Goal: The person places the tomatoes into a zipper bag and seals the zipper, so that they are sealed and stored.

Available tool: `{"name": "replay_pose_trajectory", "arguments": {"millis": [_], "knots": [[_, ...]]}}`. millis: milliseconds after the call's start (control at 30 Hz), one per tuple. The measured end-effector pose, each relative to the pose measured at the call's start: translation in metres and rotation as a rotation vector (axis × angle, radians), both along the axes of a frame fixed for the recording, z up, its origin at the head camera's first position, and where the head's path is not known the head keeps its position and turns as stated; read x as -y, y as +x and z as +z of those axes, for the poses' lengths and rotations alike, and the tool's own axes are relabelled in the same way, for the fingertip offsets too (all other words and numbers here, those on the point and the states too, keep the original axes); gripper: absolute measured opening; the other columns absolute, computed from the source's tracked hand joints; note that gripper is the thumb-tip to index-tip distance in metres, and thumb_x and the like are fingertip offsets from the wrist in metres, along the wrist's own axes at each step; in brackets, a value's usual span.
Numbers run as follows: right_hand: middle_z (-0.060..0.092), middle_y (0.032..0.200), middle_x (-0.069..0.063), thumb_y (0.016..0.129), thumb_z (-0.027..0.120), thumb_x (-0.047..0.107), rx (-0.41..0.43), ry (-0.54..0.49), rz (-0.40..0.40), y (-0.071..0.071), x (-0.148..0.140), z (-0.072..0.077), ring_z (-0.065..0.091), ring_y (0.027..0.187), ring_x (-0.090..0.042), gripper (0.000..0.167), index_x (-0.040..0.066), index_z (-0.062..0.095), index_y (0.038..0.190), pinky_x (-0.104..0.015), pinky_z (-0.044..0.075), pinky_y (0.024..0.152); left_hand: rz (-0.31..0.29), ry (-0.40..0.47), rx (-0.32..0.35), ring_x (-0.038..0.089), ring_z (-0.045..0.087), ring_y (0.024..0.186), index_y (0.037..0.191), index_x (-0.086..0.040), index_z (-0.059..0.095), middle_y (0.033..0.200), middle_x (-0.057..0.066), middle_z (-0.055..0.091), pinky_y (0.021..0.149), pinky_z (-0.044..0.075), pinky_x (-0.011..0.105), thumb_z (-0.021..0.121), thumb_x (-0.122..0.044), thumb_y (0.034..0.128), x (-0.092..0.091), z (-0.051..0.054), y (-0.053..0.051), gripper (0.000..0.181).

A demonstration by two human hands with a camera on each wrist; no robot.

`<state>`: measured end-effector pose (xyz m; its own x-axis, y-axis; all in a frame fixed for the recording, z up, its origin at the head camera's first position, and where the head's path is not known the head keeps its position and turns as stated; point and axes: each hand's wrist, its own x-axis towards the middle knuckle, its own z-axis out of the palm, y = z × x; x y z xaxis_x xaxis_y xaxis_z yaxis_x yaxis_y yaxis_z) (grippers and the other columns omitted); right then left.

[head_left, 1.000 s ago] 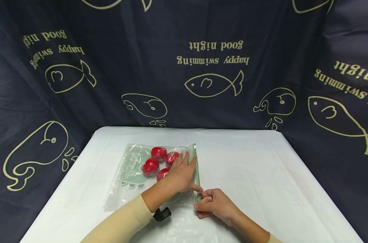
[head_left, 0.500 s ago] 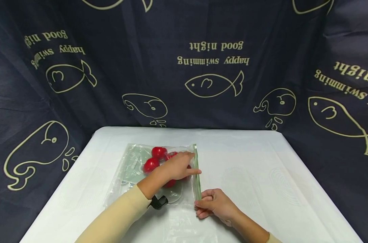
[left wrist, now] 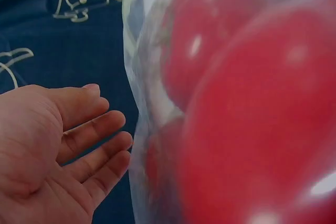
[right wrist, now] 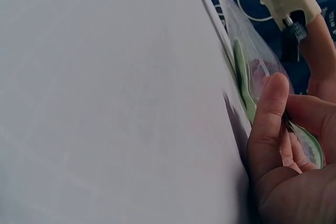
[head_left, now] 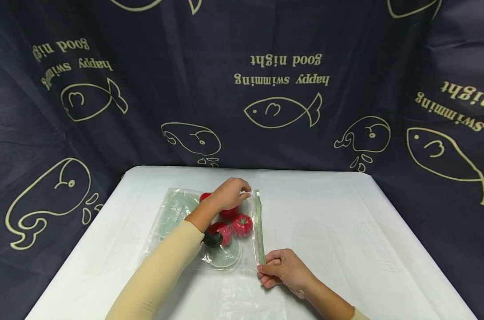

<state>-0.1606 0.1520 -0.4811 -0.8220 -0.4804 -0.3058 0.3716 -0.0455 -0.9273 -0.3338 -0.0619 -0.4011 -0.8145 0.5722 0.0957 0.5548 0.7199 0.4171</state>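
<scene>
A clear zip bag (head_left: pixel 247 258) with a green zip strip (head_left: pixel 259 226) lies flat on the table, several red tomatoes (head_left: pixel 242 225) inside it. My left hand (head_left: pixel 231 194) is over the bag's far edge, close to the strip's far end. In the left wrist view, the left hand's (left wrist: pixel 58 145) fingers are loosely bent and hold nothing; tomatoes (left wrist: pixel 262 119) show large behind the film. With thumb and fingers, my right hand (head_left: pixel 283 271) pinches the strip's near end, also seen in the right wrist view beside the green strip (right wrist: pixel 244 87). My left forearm hides part of the bag.
A white cloth covers the table (head_left: pixel 338 213). Another clear plastic piece (head_left: pixel 250 298) lies at the near edge. A dark blue curtain (head_left: pixel 210 66) with pale fish and whale drawings hangs behind. A black wrist camera (head_left: pixel 213 240) sits over the bag.
My left hand has moved away from me, from the strip's near end along the bag to its far edge, uncovering the nearer tomatoes. The right hand stays at the near corner.
</scene>
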Motion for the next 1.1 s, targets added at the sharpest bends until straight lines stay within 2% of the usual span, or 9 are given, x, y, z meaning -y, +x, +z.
{"name": "replay_pose_trajectory", "arguments": {"millis": [200,467,633,800,900,933,1000,1100], "knots": [[0.076,0.08,-0.009,0.094,0.072,0.007,0.015,0.005,-0.014,-0.002,0.0,-0.002,0.073,0.066,-0.01,0.017,-0.007,0.064,0.098,-0.024,0.061,0.062,-0.025,-0.066,0.049,0.026,0.066,0.12,0.128,-0.001,0.069,0.127,0.011,0.072,0.106,0.051,0.04,0.065,-0.017,0.1013,-0.006,0.003,-0.02,0.031],[0.076,0.08,-0.008,0.094,0.074,0.01,0.011,-0.002,-0.008,-0.003,-0.001,-0.003,0.073,0.067,-0.01,0.016,-0.004,0.064,0.094,-0.025,0.061,0.063,-0.047,-0.102,0.23,0.028,0.059,0.133,0.141,0.0,0.058,0.141,0.014,0.064,0.114,0.046,0.04,0.064,-0.022,0.1023,-0.014,-0.002,-0.041,0.045],[0.075,0.079,-0.009,0.094,0.073,0.008,0.012,-0.003,-0.005,-0.003,0.0,-0.003,0.072,0.067,-0.01,0.015,-0.002,0.063,0.091,-0.025,0.061,0.063,-0.058,-0.105,0.364,0.026,0.058,0.134,0.145,0.0,0.055,0.144,0.013,0.062,0.113,0.047,0.038,0.062,-0.026,0.1031,-0.014,-0.005,-0.05,0.05],[0.076,0.08,-0.009,0.093,0.074,0.009,0.011,-0.002,-0.001,-0.004,0.0,-0.003,0.073,0.067,-0.01,0.015,-0.002,0.063,0.091,-0.025,0.061,0.063,-0.054,-0.091,0.431,0.021,0.061,0.126,0.143,-0.004,0.059,0.141,0.011,0.064,0.107,0.05,0.034,0.062,-0.028,0.1019,-0.015,-0.004,-0.053,0.048],[0.076,0.08,-0.009,0.093,0.074,0.009,0.008,-0.002,0.004,-0.004,-0.001,-0.003,0.073,0.067,-0.01,0.016,-0.002,0.064,0.092,-0.025,0.061,0.063,-0.049,-0.066,0.443,0.016,0.061,0.107,0.134,-0.008,0.067,0.123,0.006,0.069,0.095,0.05,0.029,0.065,-0.027,0.1013,-0.015,-0.005,-0.054,0.038],[0.076,0.081,-0.009,0.093,0.074,0.009,0.008,-0.003,0.006,-0.004,-0.001,-0.003,0.073,0.067,-0.01,0.016,-0.003,0.064,0.092,-0.025,0.061,0.063,-0.051,-0.054,0.444,0.014,0.059,0.097,0.127,-0.009,0.071,0.11,0.004,0.069,0.087,0.05,0.027,0.066,-0.026,0.1008,-0.015,-0.005,-0.055,0.032],[0.076,0.081,-0.009,0.093,0.074,0.01,0.007,-0.004,0.008,-0.004,-0.001,-0.003,0.073,0.067,-0.01,0.016,-0.003,0.064,0.092,-0.024,0.061,0.063,-0.046,-0.033,0.448,0.013,0.051,0.083,0.114,-0.01,0.075,0.091,0.0,0.063,0.075,0.044,0.026,0.069,-0.026,0.0994,-0.016,-0.006,-0.056,0.023],[0.076,0.081,-0.009,0.093,0.075,0.011,0.005,-0.005,0.01,-0.004,-0.002,-0.004,0.072,0.067,-0.01,0.017,-0.003,0.065,0.092,-0.024,0.061,0.063,-0.03,-0.01,0.455,0.012,0.044,0.073,0.098,-0.011,0.076,0.076,-0.004,0.053,0.067,0.038,0.025,0.071,-0.026,0.0976,-0.015,-0.006,-0.055,0.016]]}}
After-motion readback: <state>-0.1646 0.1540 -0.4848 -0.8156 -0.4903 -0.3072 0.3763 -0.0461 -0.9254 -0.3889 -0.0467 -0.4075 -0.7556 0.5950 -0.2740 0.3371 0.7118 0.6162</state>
